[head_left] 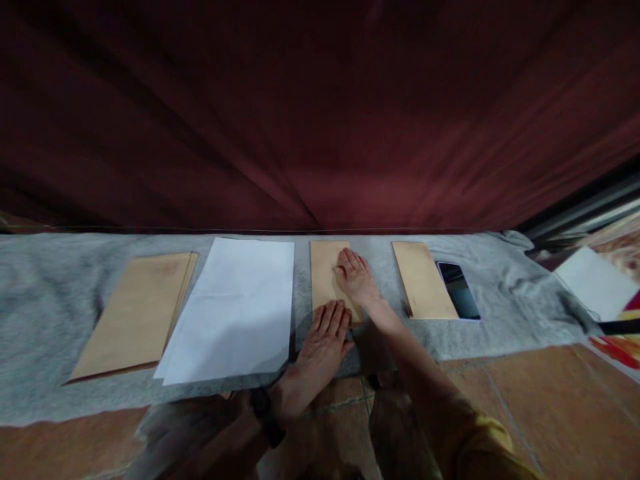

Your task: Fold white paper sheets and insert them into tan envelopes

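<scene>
A tan paper envelope (pixel 326 270) lies flat on the grey cloth in front of me. My left hand (pixel 326 333) rests palm down on its near end, fingers stretched out. Farther up, my right hand (pixel 357 275) lies flat on the envelope's right side, fingers extended. Just left of the envelope are several white paper sheets (pixel 233 307), loosely stacked. A stack of larger tan envelopes (pixel 133 310) sits at the far left. To the right is a stack of narrow tan envelopes (pixel 425 280).
A phone (pixel 459 291) lies against the right-hand stack. The grey cloth (pixel 505 293) spreads over the surface, with a dark red curtain (pixel 320 133) behind it. Tiled floor (pixel 540 393) shows in front. At the far right there is a white flat object (pixel 597 283).
</scene>
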Demonstrator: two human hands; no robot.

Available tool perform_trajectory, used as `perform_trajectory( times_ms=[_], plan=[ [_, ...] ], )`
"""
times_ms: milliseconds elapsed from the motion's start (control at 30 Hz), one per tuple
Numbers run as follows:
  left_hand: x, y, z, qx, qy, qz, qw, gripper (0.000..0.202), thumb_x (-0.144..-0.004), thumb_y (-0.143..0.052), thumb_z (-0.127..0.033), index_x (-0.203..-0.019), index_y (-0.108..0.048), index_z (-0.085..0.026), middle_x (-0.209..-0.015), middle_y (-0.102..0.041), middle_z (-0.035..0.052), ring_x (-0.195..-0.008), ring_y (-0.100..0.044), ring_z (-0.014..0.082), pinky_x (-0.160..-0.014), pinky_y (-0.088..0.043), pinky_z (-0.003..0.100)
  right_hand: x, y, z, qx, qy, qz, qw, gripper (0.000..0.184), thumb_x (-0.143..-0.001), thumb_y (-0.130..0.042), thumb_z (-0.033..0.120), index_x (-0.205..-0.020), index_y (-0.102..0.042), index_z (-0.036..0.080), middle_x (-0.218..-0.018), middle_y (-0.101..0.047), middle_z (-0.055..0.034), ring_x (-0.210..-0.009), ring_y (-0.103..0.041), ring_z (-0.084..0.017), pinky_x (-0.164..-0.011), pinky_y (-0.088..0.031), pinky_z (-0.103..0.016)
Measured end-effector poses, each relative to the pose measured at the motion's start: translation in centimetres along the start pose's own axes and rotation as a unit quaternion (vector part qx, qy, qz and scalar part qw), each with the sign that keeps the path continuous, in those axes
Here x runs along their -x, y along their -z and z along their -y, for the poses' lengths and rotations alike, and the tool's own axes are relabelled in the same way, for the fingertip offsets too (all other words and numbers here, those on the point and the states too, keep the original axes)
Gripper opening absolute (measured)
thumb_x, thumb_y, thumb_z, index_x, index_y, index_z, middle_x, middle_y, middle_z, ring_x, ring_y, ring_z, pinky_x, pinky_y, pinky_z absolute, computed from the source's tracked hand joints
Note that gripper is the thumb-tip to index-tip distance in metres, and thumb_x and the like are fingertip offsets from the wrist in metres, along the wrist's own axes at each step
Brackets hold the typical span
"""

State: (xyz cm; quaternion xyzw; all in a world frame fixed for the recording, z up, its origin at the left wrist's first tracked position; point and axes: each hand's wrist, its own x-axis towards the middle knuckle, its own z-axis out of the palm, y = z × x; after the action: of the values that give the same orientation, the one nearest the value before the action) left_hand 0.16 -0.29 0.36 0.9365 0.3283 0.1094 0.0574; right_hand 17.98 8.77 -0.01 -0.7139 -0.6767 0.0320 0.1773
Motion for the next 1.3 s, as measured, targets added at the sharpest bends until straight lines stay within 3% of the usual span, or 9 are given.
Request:
perform_trajectory(
  times_ms=[333, 567, 700, 800, 900, 1033, 1133, 1300],
  plan=[
    [-0.4, 0.6, 0.2, -0.024, -0.014, 0.017, 0.999, 0.061, -0.098, -0.057, -0.045, -0.146, -0.050, -0.009, -0.157, -0.045, 0.0197, -0.148, -0.039, 0.0331, -0.122, -0.031, 0.050, 3.1, 0.8, 0.4, 0.031, 0.023, 0.017, 0.999, 0.050, -0.104, -0.042, 0.026, -0.148, -0.049, 0.003, -0.156, -0.045, -0.0207, -0.144, -0.046, -0.029, -0.120, -0.036, -0.044],
    [-0.9, 1.8, 1.4, 0.030, -0.032, 0.043, 0.998, 0.044, -0.099, -0.050, -0.017, -0.142, -0.054, -0.011, -0.153, -0.052, 0.0178, -0.145, -0.046, 0.0261, -0.122, -0.035, 0.045, 5.2, 1.5, -0.4, -0.005, 0.035, 0.046, 0.998, 0.050, -0.101, -0.046, 0.019, -0.149, -0.049, 0.008, -0.157, -0.046, -0.0183, -0.147, -0.043, -0.025, -0.121, -0.039, -0.043],
    [-1.3, 3.1, 2.5, 0.113, -0.038, 0.043, 0.992, 0.048, -0.093, -0.050, -0.006, -0.138, -0.058, -0.019, -0.149, -0.057, 0.0112, -0.140, -0.051, 0.0207, -0.120, -0.040, 0.039, 6.2, 2.8, -1.1, -0.042, 0.082, 0.090, 0.992, 0.042, -0.099, -0.050, 0.016, -0.140, -0.059, 0.015, -0.152, -0.053, -0.0147, -0.147, -0.043, -0.025, -0.120, -0.041, -0.044],
    [-1.4, 3.5, 3.0, 0.167, -0.040, 0.035, 0.985, 0.053, -0.087, -0.056, -0.004, -0.137, -0.059, -0.022, -0.145, -0.061, 0.0090, -0.137, -0.055, 0.0207, -0.118, -0.043, 0.039, 7.5, 4.0, -1.6, -0.120, 0.103, 0.106, 0.982, 0.037, -0.101, -0.047, 0.018, -0.133, -0.065, 0.022, -0.142, -0.063, -0.0093, -0.141, -0.051, -0.022, -0.117, -0.044, -0.043],
    [-1.4, 3.2, 3.2, 0.181, -0.016, 0.046, 0.982, 0.053, -0.086, -0.058, -0.005, -0.136, -0.060, -0.020, -0.146, -0.060, 0.0107, -0.137, -0.054, 0.0221, -0.118, -0.043, 0.041, 9.7, 4.7, -1.7, -0.186, 0.078, 0.093, 0.975, 0.036, -0.105, -0.043, 0.025, -0.133, -0.065, 0.025, -0.137, -0.067, -0.0065, -0.130, -0.061, -0.019, -0.112, -0.050, -0.039],
    [-1.5, 2.9, 3.7, 0.177, 0.020, 0.054, 0.983, 0.045, -0.088, -0.058, -0.010, -0.131, -0.064, -0.020, -0.145, -0.061, 0.0109, -0.136, -0.056, 0.0222, -0.117, -0.044, 0.041, 12.2, 4.4, -1.6, -0.255, 0.072, 0.072, 0.962, 0.035, -0.101, -0.056, 0.031, -0.133, -0.065, 0.023, -0.145, -0.061, -0.0091, -0.135, -0.056, -0.020, -0.116, -0.045, -0.040],
    [-1.6, 2.9, 4.2, 0.172, 0.048, 0.050, 0.983, 0.039, -0.089, -0.059, -0.012, -0.126, -0.067, -0.019, -0.140, -0.064, 0.0126, -0.132, -0.060, 0.0238, -0.115, -0.045, 0.043, 12.4, 3.9, -1.4, -0.241, 0.091, 0.061, 0.964, 0.038, -0.093, -0.066, 0.024, -0.131, -0.067, 0.025, -0.144, -0.061, -0.0090, -0.135, -0.056, -0.022, -0.117, -0.043, -0.043],
    [-1.3, 2.8, 4.4, 0.175, 0.076, 0.028, 0.981, 0.035, -0.089, -0.059, -0.010, -0.122, -0.068, -0.018, -0.136, -0.067, 0.0118, -0.127, -0.063, 0.0247, -0.109, -0.050, 0.042, 11.4, 3.9, -1.4, -0.223, 0.092, 0.060, 0.969, 0.031, -0.091, -0.068, 0.017, -0.121, -0.070, 0.024, -0.132, -0.067, -0.0077, -0.126, -0.061, -0.022, -0.111, -0.046, -0.043]
  ],
)
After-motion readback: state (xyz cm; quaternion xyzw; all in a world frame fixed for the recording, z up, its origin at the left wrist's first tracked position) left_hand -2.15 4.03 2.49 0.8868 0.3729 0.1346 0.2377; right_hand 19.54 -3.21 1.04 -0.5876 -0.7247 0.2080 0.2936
